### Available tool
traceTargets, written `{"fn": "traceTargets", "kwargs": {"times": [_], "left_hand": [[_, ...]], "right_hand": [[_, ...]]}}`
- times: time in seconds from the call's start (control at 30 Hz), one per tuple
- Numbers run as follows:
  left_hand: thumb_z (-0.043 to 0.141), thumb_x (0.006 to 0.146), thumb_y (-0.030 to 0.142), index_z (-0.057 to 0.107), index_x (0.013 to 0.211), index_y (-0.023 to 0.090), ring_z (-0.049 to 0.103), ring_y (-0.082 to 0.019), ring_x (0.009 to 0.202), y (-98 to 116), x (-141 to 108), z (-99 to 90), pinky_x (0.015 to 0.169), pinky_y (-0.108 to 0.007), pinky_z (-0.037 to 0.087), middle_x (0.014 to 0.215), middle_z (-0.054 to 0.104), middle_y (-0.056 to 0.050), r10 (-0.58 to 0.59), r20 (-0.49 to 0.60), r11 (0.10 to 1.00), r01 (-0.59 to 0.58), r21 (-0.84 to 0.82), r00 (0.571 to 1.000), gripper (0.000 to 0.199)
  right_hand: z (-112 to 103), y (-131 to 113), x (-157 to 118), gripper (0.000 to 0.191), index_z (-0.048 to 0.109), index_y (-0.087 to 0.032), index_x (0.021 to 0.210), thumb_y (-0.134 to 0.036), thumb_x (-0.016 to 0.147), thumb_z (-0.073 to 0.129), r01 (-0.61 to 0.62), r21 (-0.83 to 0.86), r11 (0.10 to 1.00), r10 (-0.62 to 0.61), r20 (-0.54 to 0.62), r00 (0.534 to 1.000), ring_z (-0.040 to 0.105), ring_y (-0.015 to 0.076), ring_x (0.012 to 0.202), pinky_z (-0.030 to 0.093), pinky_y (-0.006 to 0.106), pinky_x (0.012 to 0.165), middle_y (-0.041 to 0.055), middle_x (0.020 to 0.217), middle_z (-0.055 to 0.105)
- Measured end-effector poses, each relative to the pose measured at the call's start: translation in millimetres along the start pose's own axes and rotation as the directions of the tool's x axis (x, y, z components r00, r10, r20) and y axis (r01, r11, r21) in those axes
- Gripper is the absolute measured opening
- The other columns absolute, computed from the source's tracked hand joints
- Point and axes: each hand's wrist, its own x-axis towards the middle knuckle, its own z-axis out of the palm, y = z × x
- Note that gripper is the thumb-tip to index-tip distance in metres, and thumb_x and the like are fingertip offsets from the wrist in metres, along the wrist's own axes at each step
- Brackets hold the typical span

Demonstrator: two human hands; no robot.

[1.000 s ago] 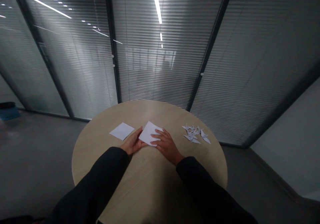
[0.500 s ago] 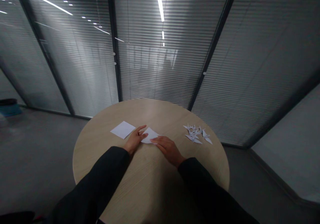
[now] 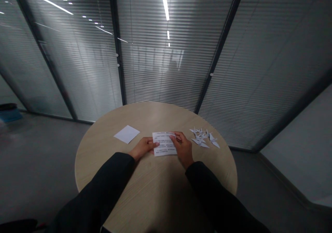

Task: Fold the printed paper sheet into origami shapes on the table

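A white sheet with printed text (image 3: 164, 149) is spread between my two hands above the round table. My left hand (image 3: 143, 147) pinches its left edge, thumb on top. At the right edge, my right hand (image 3: 183, 148) grips the same sheet between thumb and fingers. A blank white square of paper (image 3: 127, 134) lies flat on the table, to the left beyond my left hand. Several folded white paper cranes (image 3: 201, 137) sit in a loose cluster to the right of my right hand.
The round wooden table (image 3: 153, 113) stands before glass partitions with blinds (image 3: 160, 80). On the floor at the far left is a blue bin with a dark rim (image 3: 10, 114).
The paper under my hands was a blank white piece lying on the table; now its printed side shows, opened out and held at both edges. My right hand has moved right and turned more upright.
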Motion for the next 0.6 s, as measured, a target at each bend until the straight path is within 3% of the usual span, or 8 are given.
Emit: {"fn": "traceTargets", "kwargs": {"times": [0.1,0.2,0.4,0.5,0.6], "left_hand": [[0.077,0.071,0.034,0.071,0.100,0.009,0.069,-0.019,0.067,0.0,-0.6,3.2,0.057,-0.026,0.053,0.089,0.075,-0.014,-0.014,-0.079,0.999,0.011,-0.044,0.997,0.038],[0.074,0.075,0.023,0.071,0.097,0.006,0.069,-0.018,0.064,2.8,-1.1,5.5,0.056,-0.025,0.055,0.087,0.075,-0.016,-0.061,-0.141,0.984,0.035,-0.174,0.988,0.028],[0.057,0.083,0.003,0.066,0.094,0.005,0.070,-0.015,0.063,9.1,-1.7,4.5,0.057,-0.021,0.058,0.083,0.074,-0.015,-0.198,-0.212,0.899,0.091,-0.428,0.957,0.013],[0.053,0.084,0.000,0.063,0.093,0.005,0.070,-0.014,0.064,11.3,-3.0,4.2,0.059,-0.020,0.059,0.084,0.073,-0.013,-0.212,-0.225,0.864,0.075,-0.498,0.951,0.015],[0.054,0.085,0.002,0.062,0.092,0.006,0.070,-0.014,0.067,12.5,-4.4,6.1,0.062,-0.020,0.059,0.087,0.071,-0.013,-0.211,-0.200,0.848,0.077,-0.525,0.957,0.012]], "right_hand": [[-0.6,-2.7,-2.3,0.021,0.066,-0.023,0.097,-0.039,0.086,0.060,0.095,-0.132,0.987,-0.099,-0.017,0.995,0.070,0.0223,0.086,0.056,0.034,0.076,0.0043,0.092,0.074],[-0.2,-4.5,-3.8,0.020,0.068,-0.024,0.100,-0.034,0.091,0.053,0.280,-0.238,0.930,-0.265,0.092,0.960,0.069,0.0216,0.091,0.054,0.036,0.085,0.0051,0.099,0.073],[5.5,-1.2,-4.6,0.031,0.063,-0.021,0.119,-0.028,0.091,0.056,0.609,-0.254,0.752,-0.513,0.355,0.782,0.060,0.0226,0.114,0.047,0.041,0.100,0.0100,0.120,0.066],[7.3,2.7,-4.7,0.039,0.058,-0.020,0.126,-0.032,0.089,0.060,0.676,-0.257,0.691,-0.544,0.431,0.720,0.056,0.0239,0.120,0.045,0.044,0.103,0.0112,0.127,0.062],[7.2,6.0,-4.1,0.033,0.060,-0.021,0.124,-0.028,0.092,0.054,0.670,-0.262,0.694,-0.540,0.426,0.726,0.058,0.0220,0.117,0.046,0.042,0.101,0.0096,0.123,0.065]]}}
